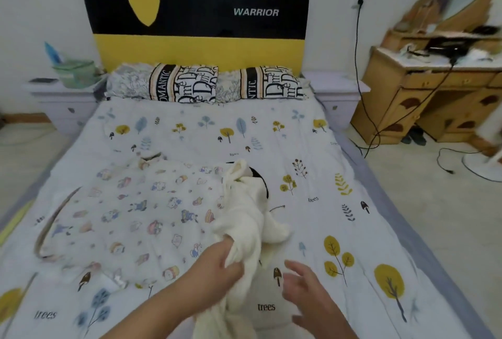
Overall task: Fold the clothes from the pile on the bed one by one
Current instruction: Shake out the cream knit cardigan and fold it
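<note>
A cream fleece garment [248, 219] lies bunched on the bed [353, 230], stretching from mid-bed down to the near edge. My left hand [220, 265] grips a fold of it, fingers curled into the cloth. My right hand [304, 287] hovers just right of the garment with fingers spread, holding nothing. A white garment with a cartoon print [130, 216] lies spread flat on the left half of the bed. A dark item [258, 175] peeks out from under the cream garment's far end.
Two patterned pillows [184, 83] lean against the black and yellow headboard [195, 26]. A wooden dressing table [434, 88] with trailing black cables [364, 110] stands at the right. A nightstand [59, 91] with a green container is at the left.
</note>
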Action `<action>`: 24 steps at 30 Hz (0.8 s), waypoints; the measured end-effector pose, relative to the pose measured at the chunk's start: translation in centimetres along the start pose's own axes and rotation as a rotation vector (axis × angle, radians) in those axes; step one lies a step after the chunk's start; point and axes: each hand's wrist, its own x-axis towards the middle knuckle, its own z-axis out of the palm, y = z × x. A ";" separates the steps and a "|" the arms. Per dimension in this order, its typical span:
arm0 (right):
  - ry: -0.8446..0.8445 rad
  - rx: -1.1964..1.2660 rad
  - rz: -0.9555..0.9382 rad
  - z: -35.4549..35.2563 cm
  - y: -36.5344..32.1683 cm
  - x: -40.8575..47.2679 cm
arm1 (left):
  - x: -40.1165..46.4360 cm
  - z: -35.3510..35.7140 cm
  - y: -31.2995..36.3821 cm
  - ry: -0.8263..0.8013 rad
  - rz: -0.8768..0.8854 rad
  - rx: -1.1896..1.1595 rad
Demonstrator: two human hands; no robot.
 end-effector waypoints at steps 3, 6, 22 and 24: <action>-0.030 0.364 0.050 0.4 -3.6 -3.1 | -5.0 0.1 3.8 -0.068 0.182 0.294; -0.114 0.516 0.157 2.5 -6.4 -4.2 | -9.4 0.2 6.5 -0.103 0.246 0.603; -0.174 0.237 -0.410 1.9 -21.0 -19.7 | -16.0 -8.6 5.5 0.044 0.111 0.052; -0.208 0.241 -0.421 2.3 -22.4 -21.7 | -16.0 -8.0 6.7 0.095 0.220 -0.024</action>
